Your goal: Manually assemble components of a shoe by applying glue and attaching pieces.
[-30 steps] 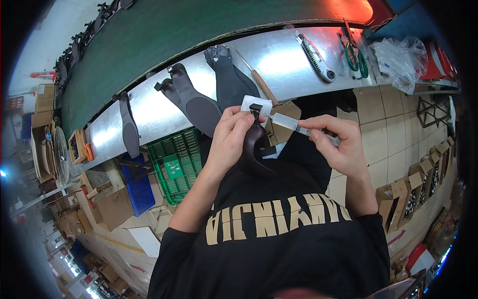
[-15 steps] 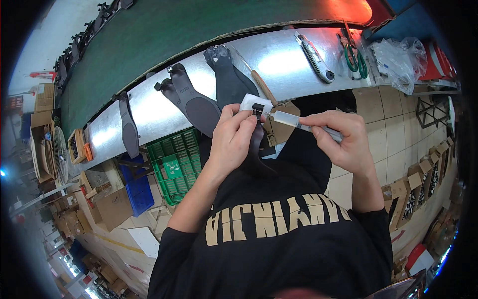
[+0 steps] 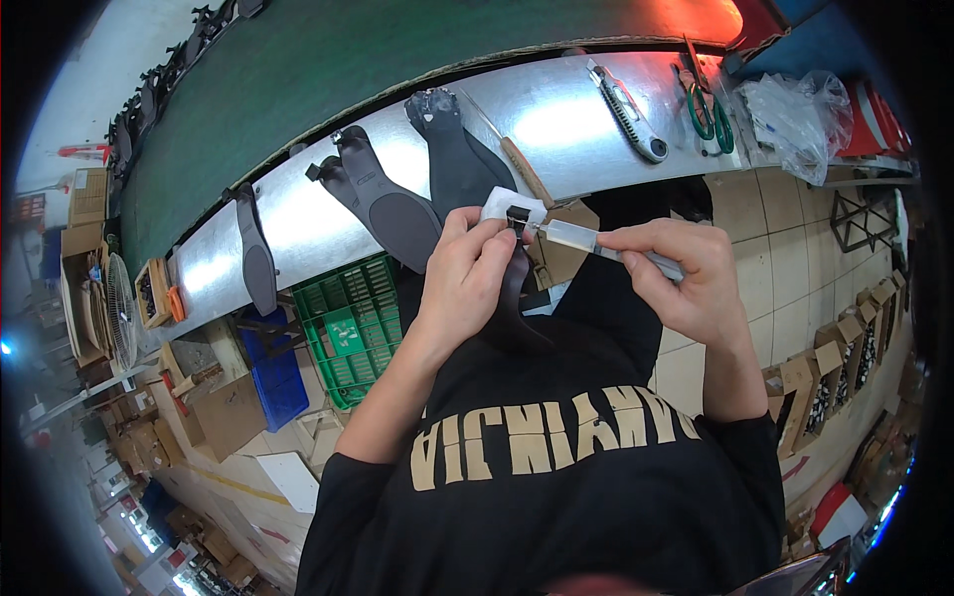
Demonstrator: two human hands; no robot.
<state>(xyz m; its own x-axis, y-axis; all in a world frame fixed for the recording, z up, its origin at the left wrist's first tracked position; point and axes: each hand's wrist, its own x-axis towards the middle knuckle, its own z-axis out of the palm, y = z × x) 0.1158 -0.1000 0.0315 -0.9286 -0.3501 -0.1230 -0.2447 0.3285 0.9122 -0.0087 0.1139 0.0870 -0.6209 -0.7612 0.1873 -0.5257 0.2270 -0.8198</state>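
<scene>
My left hand (image 3: 462, 273) pinches a dark strap (image 3: 514, 288) near its black buckle (image 3: 518, 216). A white pad (image 3: 496, 202), perhaps foam or cloth, is held behind the buckle. The strap hangs down in front of my dark shirt. In the fingers of my right hand (image 3: 686, 278) is a clear syringe (image 3: 571, 235), its thin tip pointing left at the buckle. Whether the tip touches the buckle is too small to tell. Just beyond my hands, dark sandal parts (image 3: 397, 214) with straps lie on the metal bench.
The metal bench (image 3: 388, 109) holds a wooden-handled awl (image 3: 524, 171), a utility knife (image 3: 631, 117), green-handled scissors (image 3: 708, 117) and plastic bags (image 3: 795, 119). A green belt (image 3: 328, 60) runs behind it. Below stand a green crate (image 3: 348, 328) and a blue bin (image 3: 273, 372). Boxes (image 3: 825, 368) line the right.
The buckle and white pad have shifted very slightly in my left hand. Both hands otherwise keep the same hold, with the syringe tip still at the buckle.
</scene>
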